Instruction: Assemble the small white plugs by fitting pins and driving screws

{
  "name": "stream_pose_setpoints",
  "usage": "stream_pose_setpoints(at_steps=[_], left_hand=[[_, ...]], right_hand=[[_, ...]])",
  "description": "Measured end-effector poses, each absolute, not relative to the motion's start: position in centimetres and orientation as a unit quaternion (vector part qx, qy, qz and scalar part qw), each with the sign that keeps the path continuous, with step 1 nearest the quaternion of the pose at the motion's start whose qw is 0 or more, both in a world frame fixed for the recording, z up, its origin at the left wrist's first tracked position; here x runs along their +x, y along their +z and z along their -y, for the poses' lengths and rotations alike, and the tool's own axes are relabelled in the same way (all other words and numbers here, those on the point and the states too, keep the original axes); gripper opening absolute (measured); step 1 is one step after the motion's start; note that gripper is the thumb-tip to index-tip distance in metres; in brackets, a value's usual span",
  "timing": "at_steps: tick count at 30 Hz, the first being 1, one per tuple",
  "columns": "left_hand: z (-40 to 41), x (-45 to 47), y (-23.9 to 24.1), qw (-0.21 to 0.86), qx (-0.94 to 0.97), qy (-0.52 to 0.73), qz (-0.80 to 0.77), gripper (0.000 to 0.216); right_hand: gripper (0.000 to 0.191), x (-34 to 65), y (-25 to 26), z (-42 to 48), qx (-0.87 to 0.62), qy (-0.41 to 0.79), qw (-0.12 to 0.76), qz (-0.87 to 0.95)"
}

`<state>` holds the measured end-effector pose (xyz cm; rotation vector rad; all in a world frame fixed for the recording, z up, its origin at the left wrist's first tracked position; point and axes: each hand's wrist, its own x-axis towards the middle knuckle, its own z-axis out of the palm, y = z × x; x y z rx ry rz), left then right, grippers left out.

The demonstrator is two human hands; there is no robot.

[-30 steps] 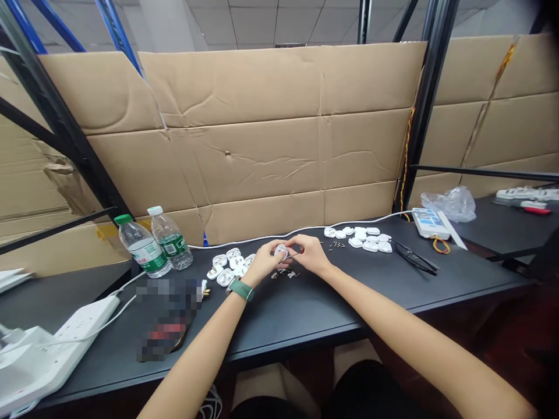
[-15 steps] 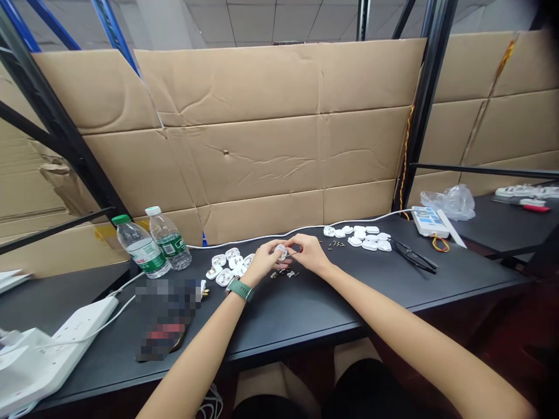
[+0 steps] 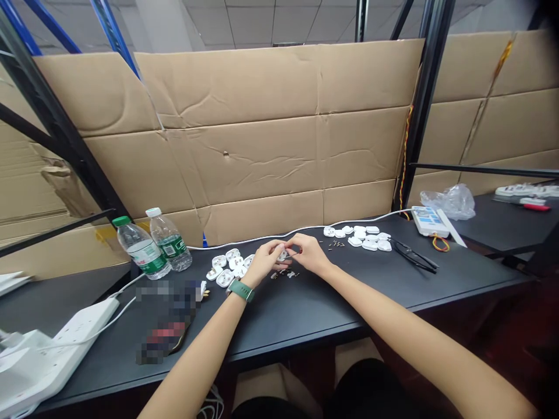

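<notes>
My left hand [image 3: 263, 262], with a green watch on the wrist, is closed round a small white plug shell [image 3: 282, 255] held just above the black table [image 3: 305, 308]. Touching the same piece from the right is my right hand [image 3: 308, 254], fingers pinched on a thin metal part that is too small to name. Small metal pieces and screws [image 3: 286, 273] lie on the table right under both hands. Several white plug shells [image 3: 227, 267] sit just left of my left hand, and another group of white shells [image 3: 364, 237] lies to the right.
Two water bottles [image 3: 152, 244] stand at the back left. A white power strip [image 3: 48, 355] with its cord lies at the near left beside a blurred dark object [image 3: 163, 320]. Black glasses [image 3: 413, 256], a white device [image 3: 430, 221] and a plastic bag [image 3: 449, 201] sit right. Cardboard walls the back.
Both hands stay together on the white piece with only slight finger movement; the view shifted a little.
</notes>
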<state>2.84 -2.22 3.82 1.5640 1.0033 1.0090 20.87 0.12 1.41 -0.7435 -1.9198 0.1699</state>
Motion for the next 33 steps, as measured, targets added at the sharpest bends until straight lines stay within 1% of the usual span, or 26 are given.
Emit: stream_pose_setpoints(at_steps=[9,18,23,28,33], left_hand=[[2.07,2.78,3.61,0.494,0.646,0.411,-0.412,0.036],[1.86,2.77,3.34,0.496,0.645,0.414,-0.409,0.034],[1.83,2.85,3.17,0.494,0.65,0.406,-0.411,0.036],[2.13,2.99,3.36,0.51,0.642,0.407,-0.403,0.034],[2.03,2.94,3.26,0.501,0.648,0.41,-0.403,0.033]], right_hand=[[0.006,21.02,1.3,-0.31,-0.329,0.056,0.496,0.802],[0.011,21.05,1.51,0.37,-0.364,-0.004,0.444,0.819],[0.01,20.94,1.43,0.51,-0.389,-0.026,0.421,0.819],[0.014,20.99,1.48,0.46,-0.403,-0.012,0.428,0.809],[0.013,20.97,1.49,0.48,-0.409,-0.006,0.428,0.806]])
